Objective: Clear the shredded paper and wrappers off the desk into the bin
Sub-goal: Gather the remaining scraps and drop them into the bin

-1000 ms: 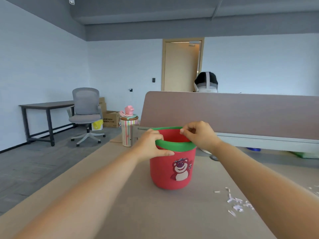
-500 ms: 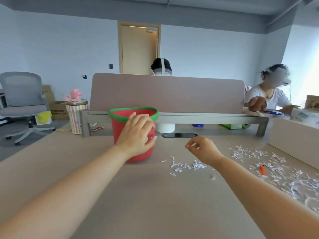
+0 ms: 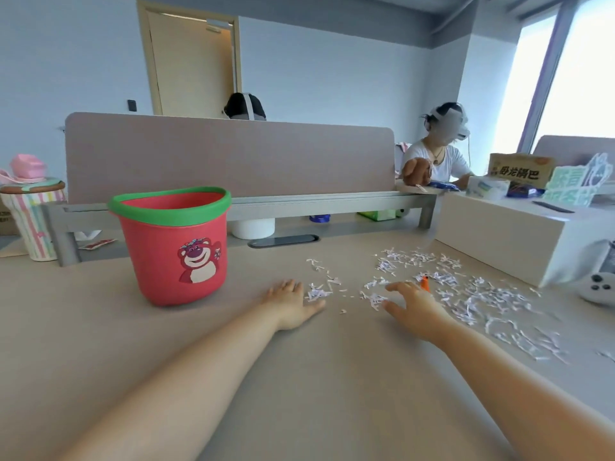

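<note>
Both hands lie low over the table (image 3: pixel 299 394), fingers spread and holding nothing; my left hand (image 3: pixel 293 302) rests palm down just beside a small clump of shredded paper (image 3: pixel 466 294), my right hand (image 3: pixel 411 306) hovers with curled fingers at the near edge of the main scatter, fingertips touching or nearly touching a few strips; I cannot tell which. An orange scrap (image 3: pixel 425 283), likely a wrapper, sits just behind my right hand among the shreds; the red bin (image 3: pixel 173 244) with its green rim stands upright to the left of both hands, near but apart from the paper. I judge the gathering step is only starting; nothing is in hand yet. Next I would sweep the two hands toward each other to pile the strips, pinch a bundle, then carry it left over the bin's rim; the light strips will likely slip and scatter, so a firm cupped grip seems wise.
</note>
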Tool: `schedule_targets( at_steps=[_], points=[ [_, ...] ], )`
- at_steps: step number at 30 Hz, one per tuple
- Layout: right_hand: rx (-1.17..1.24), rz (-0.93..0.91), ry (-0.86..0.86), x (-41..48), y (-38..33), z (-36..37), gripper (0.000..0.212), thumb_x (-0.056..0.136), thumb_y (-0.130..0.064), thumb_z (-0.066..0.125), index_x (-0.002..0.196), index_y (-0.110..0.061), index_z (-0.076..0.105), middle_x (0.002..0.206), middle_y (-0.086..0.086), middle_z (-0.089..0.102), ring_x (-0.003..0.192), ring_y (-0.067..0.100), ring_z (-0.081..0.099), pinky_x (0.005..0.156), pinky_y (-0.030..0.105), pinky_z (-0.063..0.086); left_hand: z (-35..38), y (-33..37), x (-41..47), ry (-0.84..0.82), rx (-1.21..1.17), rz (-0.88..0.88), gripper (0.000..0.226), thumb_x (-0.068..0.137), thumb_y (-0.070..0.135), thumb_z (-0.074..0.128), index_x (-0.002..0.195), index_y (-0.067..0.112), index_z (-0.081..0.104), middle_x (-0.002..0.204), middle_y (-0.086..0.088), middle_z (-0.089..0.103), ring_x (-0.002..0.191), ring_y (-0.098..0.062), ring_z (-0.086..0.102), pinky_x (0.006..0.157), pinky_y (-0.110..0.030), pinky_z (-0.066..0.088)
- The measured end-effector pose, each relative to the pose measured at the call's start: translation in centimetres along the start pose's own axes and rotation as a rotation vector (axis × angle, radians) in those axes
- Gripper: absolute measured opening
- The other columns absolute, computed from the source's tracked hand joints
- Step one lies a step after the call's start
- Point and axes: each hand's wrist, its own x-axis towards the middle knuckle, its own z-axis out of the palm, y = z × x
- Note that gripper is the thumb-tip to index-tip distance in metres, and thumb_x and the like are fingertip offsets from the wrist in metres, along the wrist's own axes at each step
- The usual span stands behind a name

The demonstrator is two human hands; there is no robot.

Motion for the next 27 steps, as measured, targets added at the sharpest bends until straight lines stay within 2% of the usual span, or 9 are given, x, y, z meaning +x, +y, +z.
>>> schedule_targets(
  at_steps=[4,7,10,14,16,19,23,25,27],
  points=[
    [0.013,0.066,0.040,-0.7,2.5,-0.8,0.044,0.093,-0.034,0.047,0.133,-0.018,0.041,0.146,0.005,0.037,0.132,0.027,0.038,0.107,0.035,0.031,0.8,5.0,1.0,-0.009,-0.061,0.202,0.079,0.089,0.061,0.030,0.148,0.012,0.009,0.159,-0.005,0.004,0.147,-0.020,0.004,0.119,-0.038,0.006],
    [-0.086,0.121,0.098,-1.4,4.5,-1.7,0.050,0.092,-0.042,0.044,0.138,-0.025,0.034,0.152,0.003,0.028,0.141,0.028,0.021,0.115,0.041,0.020,1.1,6.9,1.0,-0.025,-0.081,0.288,0.092,0.082,0.067,0.040,0.148,0.018,-0.001,0.159,-0.004,-0.006,0.147,-0.021,-0.008,0.119,-0.039,0.002],
    [-0.261,0.353,0.142,-2.7,7.2,-3.0,0.063,0.087,-0.061,0.034,0.143,-0.037,0.018,0.158,-0.002,0.003,0.144,0.034,-0.008,0.113,0.059,0.001,1.1,6.5,1.4,0.022,0.084,0.215,0.102,0.072,0.079,0.038,0.147,0.027,-0.007,0.156,-0.003,-0.021,0.142,-0.028,-0.026,0.115,-0.053,-0.005],
    [-0.256,0.650,0.081,-3.8,10.1,-3.7,0.077,0.080,-0.074,0.024,0.144,-0.033,0.011,0.158,0.003,-0.005,0.142,0.041,-0.009,0.113,0.062,0.002,1.2,6.5,2.0,-0.074,0.067,0.086,0.096,0.075,0.080,0.029,0.147,0.029,-0.009,0.157,-0.003,-0.019,0.143,-0.031,-0.021,0.114,-0.056,-0.001],
    [-0.258,0.610,0.028,-3.5,10.4,-3.1,0.075,0.082,-0.070,0.024,0.145,-0.030,0.013,0.158,0.008,0.001,0.143,0.040,0.000,0.116,0.055,0.006,1.8,7.9,2.4,-0.083,0.047,0.127,0.087,0.082,0.073,0.026,0.147,0.027,-0.007,0.158,-0.004,-0.013,0.146,-0.026,-0.014,0.116,-0.053,-0.002],
    [-0.220,0.400,-0.013,-2.3,9.3,-2.2,0.070,0.089,-0.060,0.025,0.146,-0.022,0.012,0.157,0.009,0.008,0.145,0.029,0.004,0.119,0.043,0.009,2.5,10.2,3.4,-0.042,0.026,0.266,0.075,0.090,0.061,0.026,0.148,0.022,-0.002,0.159,-0.003,-0.004,0.147,-0.019,-0.007,0.118,-0.047,0.000],
    [0.075,0.154,0.021,-1.4,7.5,-2.5,0.053,0.095,-0.040,0.036,0.143,-0.018,0.026,0.156,0.001,0.020,0.141,0.020,0.024,0.113,0.030,0.021,2.8,11.8,4.5,0.025,-0.019,0.375,0.070,0.092,0.054,0.031,0.148,0.021,0.005,0.159,-0.001,0.007,0.147,-0.019,0.005,0.118,-0.040,0.008],
    [0.093,0.115,0.151,-1.6,8.1,-3.1,0.047,0.095,-0.035,0.039,0.139,-0.020,0.033,0.154,0.001,0.026,0.140,0.019,0.028,0.112,0.031,0.023,2.7,12.4,4.7,0.078,-0.002,0.353,0.071,0.091,0.056,0.031,0.148,0.019,0.009,0.158,-0.002,0.008,0.147,-0.020,0.003,0.118,-0.044,0.008],
    [-0.036,0.248,0.280,-2.0,9.9,-4.2,0.051,0.094,-0.039,0.038,0.141,-0.022,0.029,0.156,0.001,0.018,0.144,0.024,0.014,0.117,0.041,0.012,2.6,13.2,5.1,0.076,0.022,0.316,0.075,0.089,0.061,0.028,0.148,0.019,0.006,0.159,-0.003,0.004,0.147,-0.022,-0.002,0.117,-0.049,0.005]
  ],
)
